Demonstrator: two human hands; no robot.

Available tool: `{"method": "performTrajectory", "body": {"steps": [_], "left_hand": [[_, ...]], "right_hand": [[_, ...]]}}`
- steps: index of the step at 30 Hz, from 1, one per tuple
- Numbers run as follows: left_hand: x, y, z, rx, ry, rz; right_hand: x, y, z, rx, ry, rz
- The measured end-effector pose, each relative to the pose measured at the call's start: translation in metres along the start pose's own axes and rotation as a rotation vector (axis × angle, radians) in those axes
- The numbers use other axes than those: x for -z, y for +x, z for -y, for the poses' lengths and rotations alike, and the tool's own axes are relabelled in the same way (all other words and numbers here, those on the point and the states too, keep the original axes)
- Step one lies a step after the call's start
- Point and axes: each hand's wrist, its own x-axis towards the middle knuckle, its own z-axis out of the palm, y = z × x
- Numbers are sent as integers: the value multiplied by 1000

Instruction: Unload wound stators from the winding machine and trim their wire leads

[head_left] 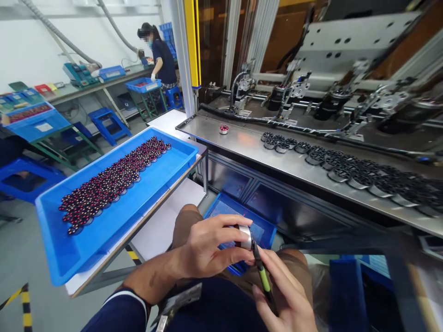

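Above my lap, my left hand (pixel 212 244) is closed around a silver-rimmed round motor part (pixel 246 237), gripping its sides between fingers and thumb. My right hand (pixel 289 293) holds a slim hand tool (pixel 264 279) with a black and yellow-green handle. The tool's dark tip meets the side of the part that faces right; its exact kind is hard to make out. Beneath the hands lies a blue bin (pixel 268 230), partly hidden by them. A similar round part with red on top (pixel 224 130) sits alone on the metal ledge (pixel 242 143).
Rows of black-topped round parts (pixel 360 177) line the ledge at right, before a machine with clamps (pixel 294 87). On my left, a large blue tray (pixel 169 173) holds many red-and-black parts (pixel 114 180). A co-worker (pixel 162 57) stands at a far bench.
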Motion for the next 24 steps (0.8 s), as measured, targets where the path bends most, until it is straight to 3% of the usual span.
{"method": "performTrajectory", "body": {"steps": [11,17,20,24], "left_hand": [[1,1,-3,51,39,30],[0,-4,6,60,-5,-1],[1,-4,11,83,23,-46],[4,-2,13,34,93,-3]], "right_hand": [[1,-1,-4,-23,47,-65],[0,1,-12,-342,181,-26],[6,-1,-14,-374,239,21],[22,-8,-9,-363,228,53]]}}
